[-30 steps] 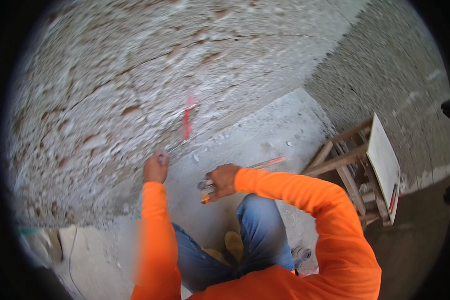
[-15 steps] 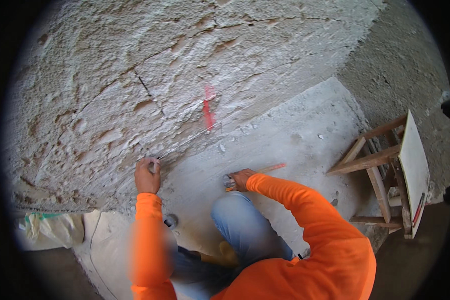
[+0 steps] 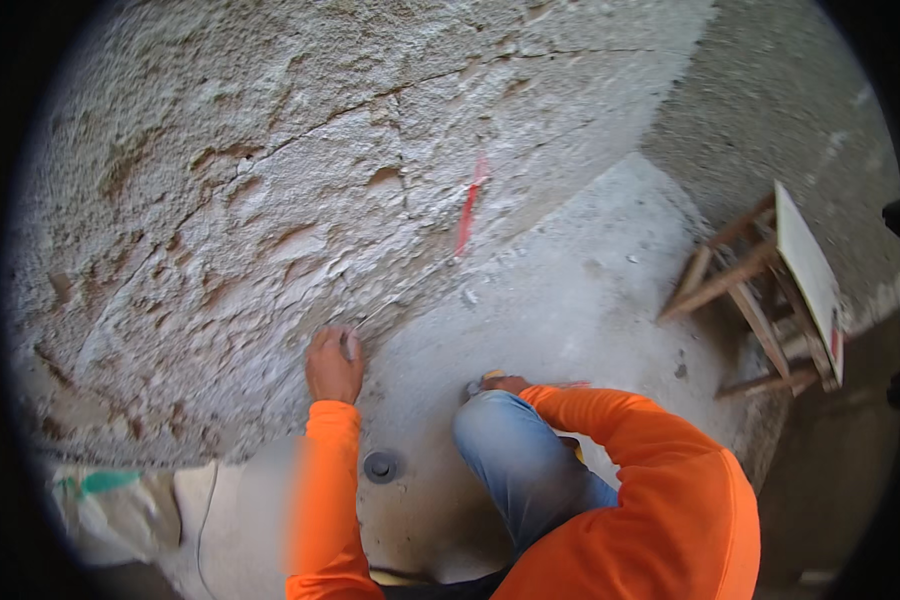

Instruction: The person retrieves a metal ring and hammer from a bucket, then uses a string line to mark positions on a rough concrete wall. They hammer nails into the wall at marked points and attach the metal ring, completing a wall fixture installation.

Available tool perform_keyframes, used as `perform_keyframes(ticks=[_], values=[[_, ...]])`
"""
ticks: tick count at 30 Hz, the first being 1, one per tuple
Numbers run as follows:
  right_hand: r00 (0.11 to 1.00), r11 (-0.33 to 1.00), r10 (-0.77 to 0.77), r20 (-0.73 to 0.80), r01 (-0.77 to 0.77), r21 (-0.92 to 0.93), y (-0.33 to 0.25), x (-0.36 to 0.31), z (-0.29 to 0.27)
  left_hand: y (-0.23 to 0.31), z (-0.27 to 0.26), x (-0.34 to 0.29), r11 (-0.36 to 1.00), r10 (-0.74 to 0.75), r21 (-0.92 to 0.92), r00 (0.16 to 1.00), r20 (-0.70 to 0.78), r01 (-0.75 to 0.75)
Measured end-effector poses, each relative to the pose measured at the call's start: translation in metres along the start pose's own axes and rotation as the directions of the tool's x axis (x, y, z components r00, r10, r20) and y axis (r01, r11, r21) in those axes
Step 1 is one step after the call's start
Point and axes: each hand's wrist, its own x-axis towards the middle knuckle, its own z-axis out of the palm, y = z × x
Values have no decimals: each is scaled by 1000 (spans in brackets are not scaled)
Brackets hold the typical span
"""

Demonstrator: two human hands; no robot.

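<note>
My left hand (image 3: pixel 336 366) is at the foot of the rough plaster wall (image 3: pixel 270 170), its fingers pinched together. A thin pale string (image 3: pixel 405 295) runs from the fingertips along the wall's base up to a red painted mark (image 3: pixel 467 218). Beside my bent knee, my right hand (image 3: pixel 510 384) is closed on a tool whose grey-and-yellow end (image 3: pixel 490 377) shows past the fingers. The tool's long thin part with a reddish tip (image 3: pixel 576 385) sticks out behind my right sleeve. My knee hides some of that hand, and the tool's exact kind cannot be made out.
A wooden stool (image 3: pixel 760 285) lies tipped on the right. Near my left forearm, a round dark grey fitting (image 3: pixel 380 466) sits in the concrete floor (image 3: pixel 570 290). At the lower left are a pale plastic bag (image 3: pixel 135 515) and a thin cable (image 3: pixel 208 520).
The view has shifted, so the wall mark and left hand appear farther right. My left hand stays at the wall with the string. The knee now covers more of my right hand.
</note>
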Motion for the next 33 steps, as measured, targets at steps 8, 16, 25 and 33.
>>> perform_keyframes(ticks=[8,16,25,33], values=[[996,1000,21,-87,-21,-3,-49,-36,72,-31,-5,-5,959,184,-201,979,-91,-199],[975,966,220,-25,-221,-136,-98,-59,57,-40,0,-9,913,184,-337,970,-158,-228],[947,963,241,213,-206,-176,-132,-23,101,-40,-2,-15,892,169,-385,965,-200,-236],[790,678,28,612,435,-592,-140,14,88,-43,-10,-11,872,156,-447,979,-129,-198]])
